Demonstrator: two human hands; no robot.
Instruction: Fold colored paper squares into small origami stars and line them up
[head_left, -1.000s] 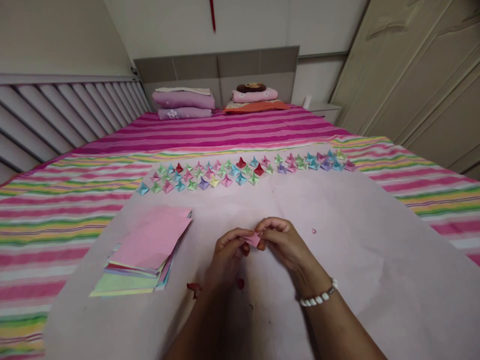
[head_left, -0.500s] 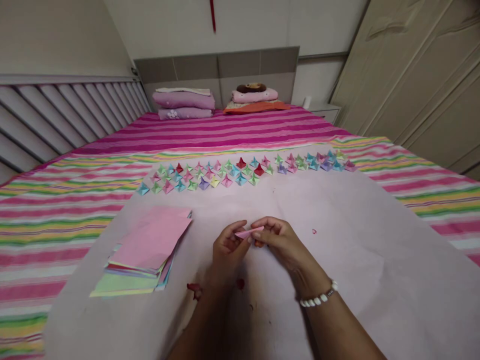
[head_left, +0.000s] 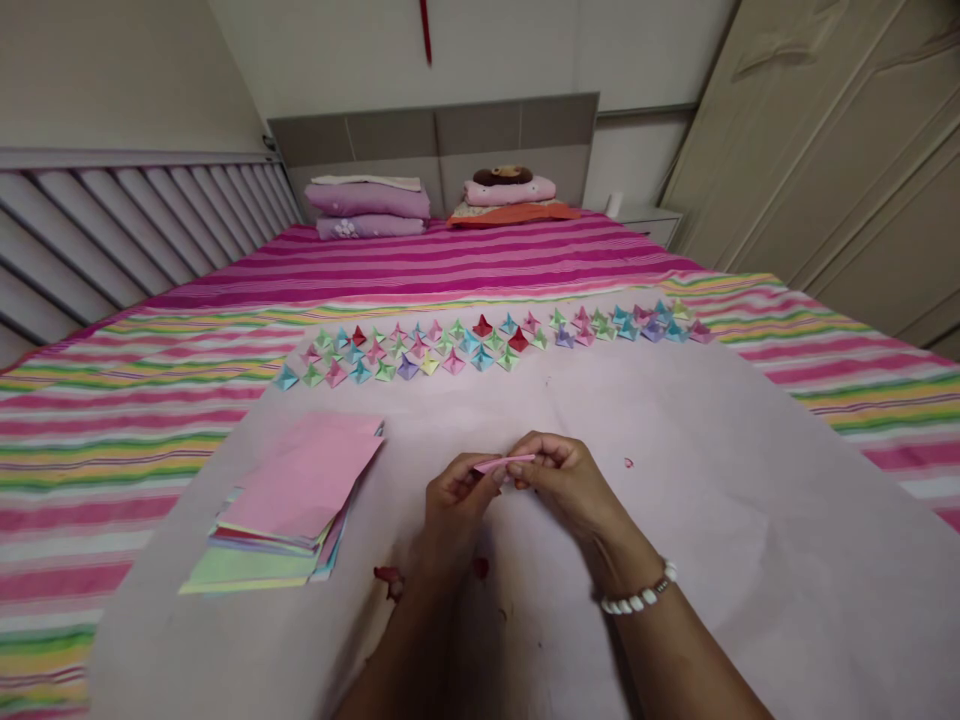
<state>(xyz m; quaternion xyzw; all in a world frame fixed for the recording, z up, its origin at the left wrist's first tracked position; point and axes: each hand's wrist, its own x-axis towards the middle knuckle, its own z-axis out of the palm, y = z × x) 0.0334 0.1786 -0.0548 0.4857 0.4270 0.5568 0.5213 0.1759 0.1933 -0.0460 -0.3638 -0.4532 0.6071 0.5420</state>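
Observation:
A small folded piece of pink paper [head_left: 504, 462] is pinched between both hands above the pale board [head_left: 675, 520]. My left hand [head_left: 459, 500] grips its left end, thumb toward me. At the right end, the thumb and fingers of my right hand [head_left: 559, 475] close on it; a white beaded bracelet circles that wrist. The hands hide part of the paper's lower side. To the left lies a stack of coloured paper sheets [head_left: 307, 475], pink on top. Beyond the hands, several small folded paper shapes [head_left: 452, 361] stand in rows.
Red paper scraps [head_left: 389, 579] lie beside my left forearm, and a tiny one [head_left: 628, 463] is right of my hands. The board rests on a bed with a striped sheet [head_left: 847, 370]. Folded bedding [head_left: 367, 205] sits by the headboard [head_left: 405, 135]; a railing [head_left: 135, 225] runs along the left.
The pink paper has tipped to look flatter and thinner and shifted slightly right. The fingers of my left hand have curled in closer around it.

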